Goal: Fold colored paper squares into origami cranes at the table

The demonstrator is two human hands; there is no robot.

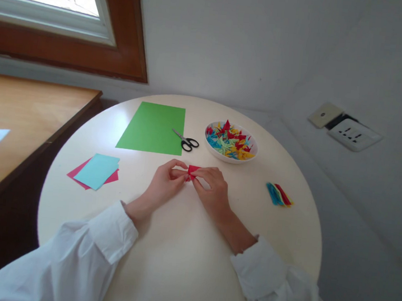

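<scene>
A small piece of folded red paper (194, 169) is pinched between my two hands over the middle of the round table. My left hand (169, 179) grips its left side with thumb and fingertips. On the other side, my right hand (214, 186) has thumb and fingers closed on it. My fingers hide part of the folds. Just beyond my hands lie scissors (188, 144) with black handles, their blades resting on a green paper sheet (149, 128). A white bowl (234, 160) of colourful folded paper cranes stands behind my right hand.
Light blue square paper (98, 171) overlaps red sheets (112, 177) on the left of the white table (174, 272). Several folded paper strips (278, 195) in blue, yellow and red lie at the right. A wooden desk (47, 105) stands at the left, and a wall socket (354, 134) is on the right.
</scene>
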